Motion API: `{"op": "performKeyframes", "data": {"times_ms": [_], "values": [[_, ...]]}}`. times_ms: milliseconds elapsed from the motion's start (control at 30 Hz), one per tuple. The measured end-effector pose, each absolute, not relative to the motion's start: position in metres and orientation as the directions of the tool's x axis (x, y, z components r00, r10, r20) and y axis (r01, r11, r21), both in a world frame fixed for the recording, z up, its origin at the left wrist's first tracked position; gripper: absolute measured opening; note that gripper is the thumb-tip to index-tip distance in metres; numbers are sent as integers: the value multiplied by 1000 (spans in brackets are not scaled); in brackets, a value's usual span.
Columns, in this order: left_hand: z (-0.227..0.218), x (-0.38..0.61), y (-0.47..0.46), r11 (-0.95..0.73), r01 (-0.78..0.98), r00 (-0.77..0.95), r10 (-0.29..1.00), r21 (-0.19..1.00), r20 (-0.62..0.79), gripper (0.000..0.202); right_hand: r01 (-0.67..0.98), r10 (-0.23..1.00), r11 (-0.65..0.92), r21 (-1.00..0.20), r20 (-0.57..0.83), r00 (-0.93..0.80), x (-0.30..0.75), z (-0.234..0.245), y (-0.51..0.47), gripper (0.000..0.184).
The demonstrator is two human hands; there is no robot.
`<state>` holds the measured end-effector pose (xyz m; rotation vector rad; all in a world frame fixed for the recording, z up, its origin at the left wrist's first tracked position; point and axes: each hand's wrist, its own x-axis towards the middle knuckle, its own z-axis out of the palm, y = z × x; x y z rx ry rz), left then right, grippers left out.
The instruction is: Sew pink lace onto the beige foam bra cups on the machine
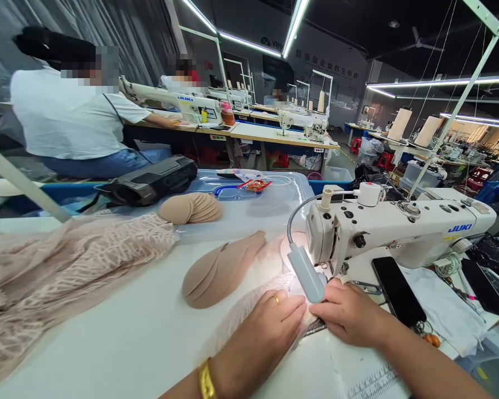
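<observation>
1. Head view: sheer, pale lace fabric (233, 322) lies on a white tabletop (141, 332), near a white metal sewing machine (399, 224).
2. The left hand (270, 318) rests on the lace, fingers together, slightly bent; the right hand (351, 315) curls its fingers beside it. Whether either pinches cloth, I cannot tell.
3. Overlapping beige rounded pads (216, 277) lie just left.

"JUKI" marks the near sewing machine (399, 224) and a farther machine (199, 106), "YIN" and "企业的生命" the wall (345, 83).
</observation>
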<state>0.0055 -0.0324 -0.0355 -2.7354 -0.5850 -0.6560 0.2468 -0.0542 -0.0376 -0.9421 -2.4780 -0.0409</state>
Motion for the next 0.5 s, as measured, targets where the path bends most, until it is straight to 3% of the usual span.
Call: {"op": "performKeyframes", "data": {"times_ms": [200, 367, 500], "values": [[-35, 7, -28, -892, 442, 807, 350, -93, 477, 28, 652, 643, 743, -151, 429, -634, 247, -38, -54, 22], [-26, 10, -6, -924, 375, 814, 363, 67, 453, 28, 730, 725, 668, -147, 346, -595, 244, -39, -53, 15], [-23, 9, 10, -934, 344, 823, 349, 95, 449, 22, 757, 731, 643, -115, 387, -562, 243, -43, -50, 13]]}}
